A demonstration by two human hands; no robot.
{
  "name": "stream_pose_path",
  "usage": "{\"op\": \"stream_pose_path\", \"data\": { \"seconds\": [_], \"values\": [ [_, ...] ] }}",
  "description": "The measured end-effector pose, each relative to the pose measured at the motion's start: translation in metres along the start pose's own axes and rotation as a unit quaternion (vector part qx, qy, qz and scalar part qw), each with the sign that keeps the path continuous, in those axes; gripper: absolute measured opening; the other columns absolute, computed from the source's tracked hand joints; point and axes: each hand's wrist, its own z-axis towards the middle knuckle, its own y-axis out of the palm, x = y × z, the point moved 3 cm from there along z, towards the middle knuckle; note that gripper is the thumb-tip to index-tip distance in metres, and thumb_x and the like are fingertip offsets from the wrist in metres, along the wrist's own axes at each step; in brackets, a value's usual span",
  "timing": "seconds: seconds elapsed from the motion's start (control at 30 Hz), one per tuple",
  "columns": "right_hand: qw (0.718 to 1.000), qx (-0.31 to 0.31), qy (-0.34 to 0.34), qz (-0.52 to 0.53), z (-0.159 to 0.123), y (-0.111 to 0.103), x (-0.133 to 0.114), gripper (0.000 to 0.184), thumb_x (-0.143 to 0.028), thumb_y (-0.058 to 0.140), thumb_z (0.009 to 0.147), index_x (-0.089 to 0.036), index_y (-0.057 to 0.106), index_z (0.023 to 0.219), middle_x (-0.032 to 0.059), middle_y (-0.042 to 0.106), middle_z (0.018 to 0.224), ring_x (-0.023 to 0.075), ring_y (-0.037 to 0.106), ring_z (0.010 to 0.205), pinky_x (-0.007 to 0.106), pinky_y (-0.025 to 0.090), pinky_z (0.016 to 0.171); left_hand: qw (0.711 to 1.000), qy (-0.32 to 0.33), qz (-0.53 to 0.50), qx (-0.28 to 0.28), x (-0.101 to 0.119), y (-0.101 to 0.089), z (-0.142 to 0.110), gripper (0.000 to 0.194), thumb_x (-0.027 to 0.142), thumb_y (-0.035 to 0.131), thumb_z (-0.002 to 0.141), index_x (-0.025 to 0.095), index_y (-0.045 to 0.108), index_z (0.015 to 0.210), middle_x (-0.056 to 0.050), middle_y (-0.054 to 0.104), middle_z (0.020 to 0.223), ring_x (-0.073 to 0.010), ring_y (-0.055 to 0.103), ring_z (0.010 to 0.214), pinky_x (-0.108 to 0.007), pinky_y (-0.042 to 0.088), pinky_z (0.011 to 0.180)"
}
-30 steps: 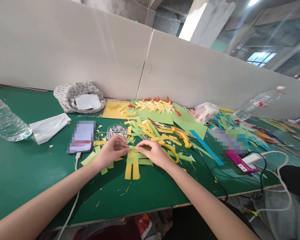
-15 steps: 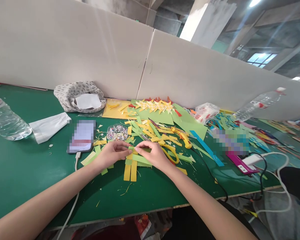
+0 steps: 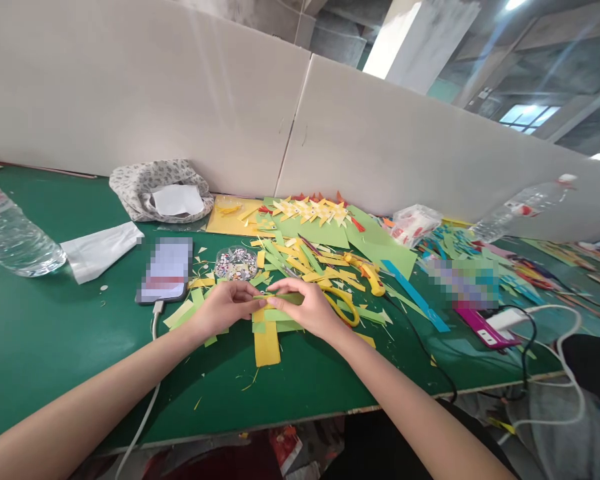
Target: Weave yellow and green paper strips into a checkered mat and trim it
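My left hand [image 3: 223, 308] and my right hand [image 3: 306, 307] meet over a small woven piece of yellow and green paper strips [image 3: 267, 329] on the green table [image 3: 55, 333]. Both hands pinch a green strip [image 3: 285, 298] at the top of the piece, fingertips almost touching. Two yellow strips hang down from the weave toward me. Loose green and yellow strips [image 3: 300, 257] lie just beyond my hands. Yellow-handled scissors [image 3: 343, 303] rest by my right hand.
A phone [image 3: 165, 270] on a white cable, a dish of googly eyes [image 3: 236, 262], a yellow utility knife [image 3: 365, 272], finished paper fish [image 3: 310, 210], two water bottles [image 3: 15, 240] [image 3: 520, 207], a cloth bag [image 3: 157, 190], and a white partition behind.
My fingertips closed together on the green strip and the woven piece shifted slightly; its yellow strips now lie closer together.
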Motion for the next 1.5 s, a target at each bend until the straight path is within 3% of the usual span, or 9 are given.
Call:
{"op": "stream_pose_path", "data": {
  "seconds": [0.23, 0.33, 0.43, 0.57, 0.7, 1.03, 1.2, 1.37, 1.5],
  "values": [
    [1.000, -0.004, -0.011, -0.005, -0.003, -0.003, -0.003, 0.024, -0.032, 0.060, 0.077, -0.025, 0.060, 0.100, 0.0009, 0.066, 0.084, 0.0169, 0.062, 0.082, 0.034, 0.045, 0.081, 1.000, 0.001, 0.023, -0.016, -0.003, 0.002, 0.001, 0.024, 0.032, 0.070, 0.063, 0.017, 0.061, 0.080, 0.005, 0.055, 0.057, -0.0091, 0.052, 0.055, -0.021, 0.046, 0.055],
    [0.993, 0.115, -0.024, 0.028, -0.001, -0.013, 0.001, 0.034, -0.035, 0.062, 0.075, -0.026, 0.055, 0.107, 0.0037, 0.062, 0.103, 0.0188, 0.056, 0.101, 0.036, 0.042, 0.090, 1.000, 0.007, 0.005, 0.002, -0.002, -0.001, 0.001, 0.023, 0.036, 0.069, 0.065, 0.017, 0.061, 0.076, 0.003, 0.057, 0.061, -0.0091, 0.053, 0.058, -0.021, 0.046, 0.056],
    [0.968, 0.214, 0.045, 0.122, 0.001, -0.025, 0.013, 0.051, -0.041, 0.067, 0.069, -0.024, 0.048, 0.113, 0.0078, 0.057, 0.114, 0.0208, 0.052, 0.109, 0.037, 0.044, 0.091, 0.998, 0.007, -0.056, 0.039, 0.000, -0.007, 0.001, 0.025, 0.038, 0.069, 0.066, 0.017, 0.059, 0.076, 0.000, 0.062, 0.074, -0.0103, 0.057, 0.067, -0.021, 0.048, 0.060],
    [0.958, 0.101, 0.151, 0.220, 0.003, -0.019, 0.023, 0.063, -0.043, 0.071, 0.064, -0.024, 0.044, 0.118, 0.0087, 0.058, 0.111, 0.0219, 0.058, 0.101, 0.039, 0.047, 0.088, 0.991, -0.008, -0.127, 0.043, 0.003, -0.009, -0.001, 0.027, 0.037, 0.070, 0.067, 0.018, 0.057, 0.080, -0.001, 0.064, 0.083, -0.0111, 0.060, 0.074, -0.023, 0.050, 0.068],
    [0.964, 0.029, 0.127, 0.233, 0.001, -0.007, 0.020, 0.068, -0.035, 0.075, 0.061, -0.027, 0.044, 0.120, 0.0065, 0.058, 0.114, 0.0224, 0.058, 0.100, 0.038, 0.048, 0.085, 0.993, -0.016, -0.120, 0.011, 0.005, -0.003, -0.004, 0.027, 0.038, 0.070, 0.067, 0.018, 0.056, 0.079, -0.001, 0.064, 0.081, -0.0108, 0.060, 0.072, -0.023, 0.050, 0.069],
    [0.978, 0.053, 0.090, 0.180, -0.001, -0.008, 0.013, 0.057, -0.026, 0.072, 0.062, -0.024, 0.048, 0.114, 0.0021, 0.062, 0.087, 0.0179, 0.061, 0.081, 0.034, 0.050, 0.073, 0.995, -0.065, -0.067, -0.040, 0.010, 0.005, -0.009, 0.026, 0.036, 0.072, 0.062, 0.018, 0.054, 0.069, 0.006, 0.051, 0.063, -0.0092, 0.054, 0.062, -0.026, 0.051, 0.069],
    [0.986, 0.059, 0.083, 0.136, -0.006, -0.003, 0.002, 0.053, -0.027, 0.070, 0.065, -0.025, 0.049, 0.113, 0.0023, 0.063, 0.089, 0.0183, 0.061, 0.080, 0.034, 0.049, 0.074, 0.995, -0.055, -0.056, -0.056, 0.007, 0.008, -0.008, 0.029, 0.032, 0.072, 0.061, 0.019, 0.047, 0.069, 0.010, 0.045, 0.054, -0.0068, 0.048, 0.053, -0.024, 0.051, 0.062],
    [0.976, 0.124, 0.063, 0.170, -0.004, -0.012, 0.003, 0.060, -0.032, 0.071, 0.066, -0.026, 0.042, 0.118, 0.0051, 0.060, 0.108, 0.0191, 0.056, 0.102, 0.035, 0.045, 0.087, 0.996, -0.035, -0.075, -0.023, 0.004, 0.005, -0.005, 0.034, 0.030, 0.074, 0.060, 0.020, 0.044, 0.073, 0.010, 0.052, 0.055, -0.0084, 0.055, 0.056, -0.023, 0.050, 0.061],
    [0.961, 0.127, 0.146, 0.200, -0.003, -0.024, 0.013, 0.063, -0.042, 0.070, 0.066, -0.023, 0.040, 0.118, 0.0071, 0.063, 0.100, 0.0203, 0.060, 0.095, 0.037, 0.047, 0.085, 0.994, -0.017, -0.106, 0.001, 0.006, 0.000, -0.003, 0.034, 0.031, 0.073, 0.063, 0.020, 0.049, 0.084, 0.002, 0.067, 0.079, -0.0123, 0.064, 0.072, -0.024, 0.051, 0.066]
  ]
}}
